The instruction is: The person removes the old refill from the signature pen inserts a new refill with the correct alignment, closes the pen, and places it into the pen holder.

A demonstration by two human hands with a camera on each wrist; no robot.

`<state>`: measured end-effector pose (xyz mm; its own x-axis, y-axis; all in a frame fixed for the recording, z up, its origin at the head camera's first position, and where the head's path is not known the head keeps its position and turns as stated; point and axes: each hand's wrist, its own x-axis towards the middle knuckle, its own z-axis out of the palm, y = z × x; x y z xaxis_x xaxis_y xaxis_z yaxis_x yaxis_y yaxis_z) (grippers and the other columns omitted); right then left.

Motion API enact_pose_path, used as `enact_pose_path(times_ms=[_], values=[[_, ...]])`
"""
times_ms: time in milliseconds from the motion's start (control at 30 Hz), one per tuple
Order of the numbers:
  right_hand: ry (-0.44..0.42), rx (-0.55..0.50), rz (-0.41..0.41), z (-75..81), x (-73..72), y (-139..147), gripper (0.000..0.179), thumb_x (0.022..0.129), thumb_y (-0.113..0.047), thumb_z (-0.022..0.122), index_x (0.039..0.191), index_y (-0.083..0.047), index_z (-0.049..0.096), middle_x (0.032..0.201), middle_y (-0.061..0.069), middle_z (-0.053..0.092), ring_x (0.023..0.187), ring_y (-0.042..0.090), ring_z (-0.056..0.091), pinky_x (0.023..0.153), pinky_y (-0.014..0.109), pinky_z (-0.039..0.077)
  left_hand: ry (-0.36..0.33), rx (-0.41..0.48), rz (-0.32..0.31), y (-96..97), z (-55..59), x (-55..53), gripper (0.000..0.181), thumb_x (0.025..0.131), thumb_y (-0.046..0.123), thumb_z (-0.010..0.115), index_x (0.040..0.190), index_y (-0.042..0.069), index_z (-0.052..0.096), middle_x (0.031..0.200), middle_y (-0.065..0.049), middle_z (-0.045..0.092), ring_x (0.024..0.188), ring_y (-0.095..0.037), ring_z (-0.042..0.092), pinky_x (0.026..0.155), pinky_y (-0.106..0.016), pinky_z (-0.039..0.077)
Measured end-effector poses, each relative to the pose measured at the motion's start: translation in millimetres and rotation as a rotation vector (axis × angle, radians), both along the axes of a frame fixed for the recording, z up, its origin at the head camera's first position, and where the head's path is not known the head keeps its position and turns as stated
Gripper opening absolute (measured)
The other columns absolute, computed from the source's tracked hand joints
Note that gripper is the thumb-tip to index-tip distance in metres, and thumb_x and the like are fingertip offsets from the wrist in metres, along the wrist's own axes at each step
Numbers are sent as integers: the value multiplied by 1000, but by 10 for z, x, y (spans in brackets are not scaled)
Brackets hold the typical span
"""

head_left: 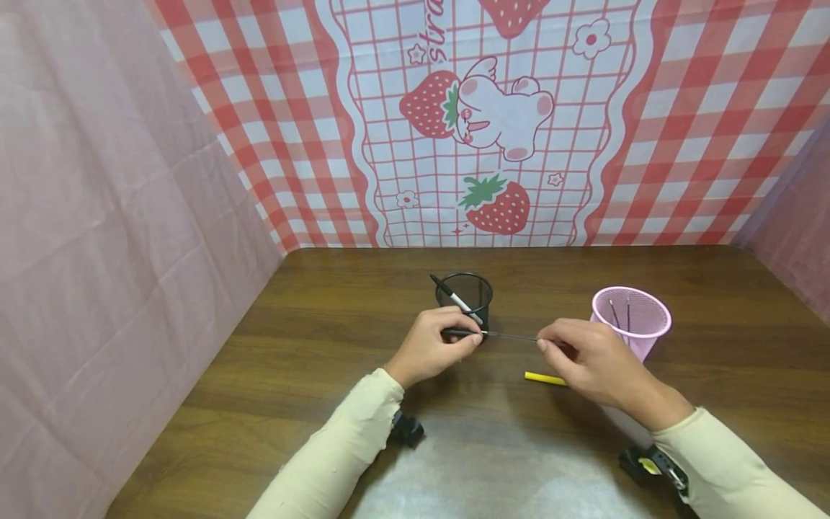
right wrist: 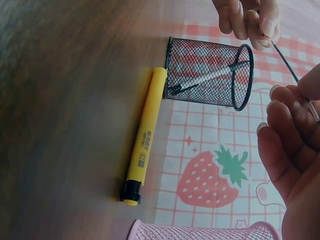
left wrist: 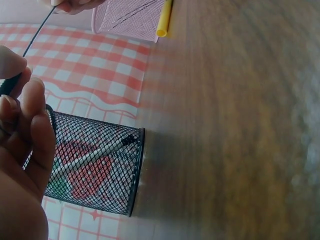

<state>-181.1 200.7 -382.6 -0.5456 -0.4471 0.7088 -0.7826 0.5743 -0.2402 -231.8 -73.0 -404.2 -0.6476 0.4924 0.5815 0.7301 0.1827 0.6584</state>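
The person's hands are apart, joined by a thin dark pen refill stretched above the wooden table. The left hand pinches a black pen barrel at one end of it; the right hand pinches the other end. Beyond the left hand stands a black mesh pen cup with a black-and-white pen leaning inside. A pink mesh cup by the right hand contains two slim dark sticks. A yellow pen tube lies under the right hand.

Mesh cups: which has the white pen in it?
The black cup, on the left in the head view; the pen leans inside it. The pink cup holds thin dark sticks.
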Motion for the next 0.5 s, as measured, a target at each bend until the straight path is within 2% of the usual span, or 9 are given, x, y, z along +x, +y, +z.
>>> enact_pose_path(times_ms=[500], values=[[11, -8, -37, 47, 16, 28, 15, 79, -5, 73, 84, -19, 69, 78, -17, 62, 65, 1, 50, 56, 16, 41, -39, 1, -6, 5, -9, 5, 5, 89, 11, 74, 93, 8, 75, 89, 2, 66, 64, -4, 60, 59, -23, 54]])
